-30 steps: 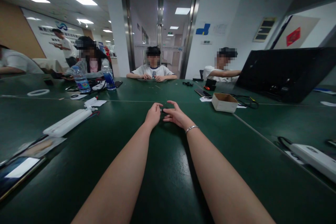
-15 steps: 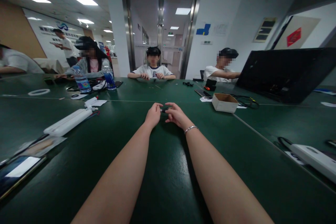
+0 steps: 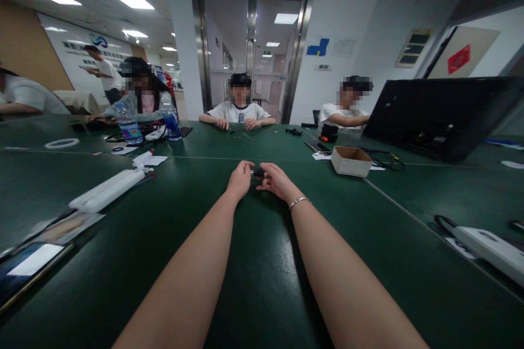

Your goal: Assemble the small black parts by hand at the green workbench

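Closing its spread fingers, the right hand (image 3: 277,181) is gripping a small black-and-silver piece (image 3: 257,173) over the green table (image 3: 262,251); the left hand (image 3: 239,180) is pinching its silvery end, so both are holding it.

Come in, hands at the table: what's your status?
Left hand holding small dark object by one end. Right hand at its other end. Open box rightward, out of the way.

Noted: black on small item (image 3: 257,173), dark green on tabletop (image 3: 262,267), silver on bracelet (image 3: 299,202), white and brown on box (image 3: 350,167).
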`<state>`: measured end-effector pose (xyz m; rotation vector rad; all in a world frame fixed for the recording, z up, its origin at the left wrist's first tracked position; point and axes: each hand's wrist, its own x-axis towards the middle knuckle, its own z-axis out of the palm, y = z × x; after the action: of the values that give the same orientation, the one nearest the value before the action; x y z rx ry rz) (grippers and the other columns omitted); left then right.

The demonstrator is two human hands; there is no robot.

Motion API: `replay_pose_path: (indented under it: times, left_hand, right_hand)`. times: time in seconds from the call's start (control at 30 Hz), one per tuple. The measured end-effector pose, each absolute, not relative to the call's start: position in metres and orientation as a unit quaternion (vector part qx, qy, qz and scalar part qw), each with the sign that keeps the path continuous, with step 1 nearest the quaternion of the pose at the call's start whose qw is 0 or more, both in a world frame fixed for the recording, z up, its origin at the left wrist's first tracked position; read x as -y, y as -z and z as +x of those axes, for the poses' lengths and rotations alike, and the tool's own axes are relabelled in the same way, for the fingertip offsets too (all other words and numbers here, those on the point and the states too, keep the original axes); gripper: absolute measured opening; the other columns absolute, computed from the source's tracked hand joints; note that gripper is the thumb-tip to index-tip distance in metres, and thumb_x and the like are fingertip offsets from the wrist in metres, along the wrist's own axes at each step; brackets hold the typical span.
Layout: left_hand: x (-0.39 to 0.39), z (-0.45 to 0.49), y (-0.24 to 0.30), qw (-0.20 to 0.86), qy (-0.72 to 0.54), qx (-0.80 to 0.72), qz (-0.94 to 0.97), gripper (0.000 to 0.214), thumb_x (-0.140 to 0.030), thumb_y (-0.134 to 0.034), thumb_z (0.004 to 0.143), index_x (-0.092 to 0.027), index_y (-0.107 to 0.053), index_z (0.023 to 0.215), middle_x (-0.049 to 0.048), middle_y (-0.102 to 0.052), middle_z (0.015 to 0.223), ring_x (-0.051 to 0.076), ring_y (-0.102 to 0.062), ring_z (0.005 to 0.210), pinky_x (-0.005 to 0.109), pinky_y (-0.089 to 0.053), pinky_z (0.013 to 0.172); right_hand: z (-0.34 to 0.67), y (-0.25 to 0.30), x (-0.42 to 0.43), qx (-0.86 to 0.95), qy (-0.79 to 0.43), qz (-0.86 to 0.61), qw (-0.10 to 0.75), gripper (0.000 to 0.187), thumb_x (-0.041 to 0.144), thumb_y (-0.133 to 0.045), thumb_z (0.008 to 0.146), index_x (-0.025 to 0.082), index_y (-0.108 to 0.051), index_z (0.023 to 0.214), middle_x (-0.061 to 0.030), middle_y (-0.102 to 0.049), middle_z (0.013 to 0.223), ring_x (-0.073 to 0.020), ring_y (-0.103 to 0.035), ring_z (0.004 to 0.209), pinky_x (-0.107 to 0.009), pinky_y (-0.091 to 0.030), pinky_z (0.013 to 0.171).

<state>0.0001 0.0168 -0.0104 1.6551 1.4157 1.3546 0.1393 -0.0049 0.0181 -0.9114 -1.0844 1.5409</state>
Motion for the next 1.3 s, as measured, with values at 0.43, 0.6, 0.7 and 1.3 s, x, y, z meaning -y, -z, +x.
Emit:
replay_pose_path:
  times: [0.43,0.6,0.7,1.3]
  left_hand:
    - [-0.015,0.000,0.009,0.290,-0.503,-0.525,0.622,0.028,-0.032,-0.035,0.090,-0.021,-0.060,0.096,0.0024,-0.060,0.078,0.013,-0.054,0.066,0.023,-0.041,0.060]
    - [-0.011,0.001,0.005,0.337,-0.511,-0.500,0.613,0.028,-0.039,-0.040,0.088,-0.019,-0.060,0.086,-0.0011,-0.055,0.064,0.011,-0.050,0.056,0.020,-0.039,0.053]
    - [-0.008,0.002,0.000,0.385,-0.520,-0.470,0.601,0.017,-0.031,-0.048,0.084,-0.017,-0.059,0.086,-0.0022,-0.054,0.062,0.009,-0.049,0.053,0.019,-0.039,0.052]
    - [-0.014,0.002,0.005,0.371,-0.507,-0.496,0.599,0.020,-0.033,-0.051,0.085,-0.015,-0.059,0.090,0.0037,-0.062,0.075,0.011,-0.055,0.061,0.019,-0.041,0.053]
  right_hand:
    - [0.139,-0.019,0.007,0.450,-0.625,-0.387,0.507,0.005,0.021,-0.056,0.090,0.016,-0.054,0.092,0.0072,-0.046,0.051,-0.0056,-0.043,0.035,-0.028,-0.059,0.047]
    - [0.140,-0.018,0.006,0.437,-0.633,-0.386,0.510,0.005,0.019,-0.058,0.089,0.017,-0.054,0.091,0.0050,-0.051,0.054,-0.0061,-0.045,0.037,-0.029,-0.059,0.051]
    - [0.141,-0.016,0.005,0.433,-0.634,-0.379,0.518,0.005,0.020,-0.058,0.090,0.016,-0.055,0.090,0.0030,-0.054,0.057,-0.0059,-0.044,0.038,-0.029,-0.059,0.053]
    - [0.146,-0.015,0.004,0.429,-0.643,-0.360,0.522,0.019,0.002,-0.057,0.083,0.016,-0.056,0.095,0.0028,-0.055,0.064,-0.0072,-0.052,0.045,-0.032,-0.061,0.061]
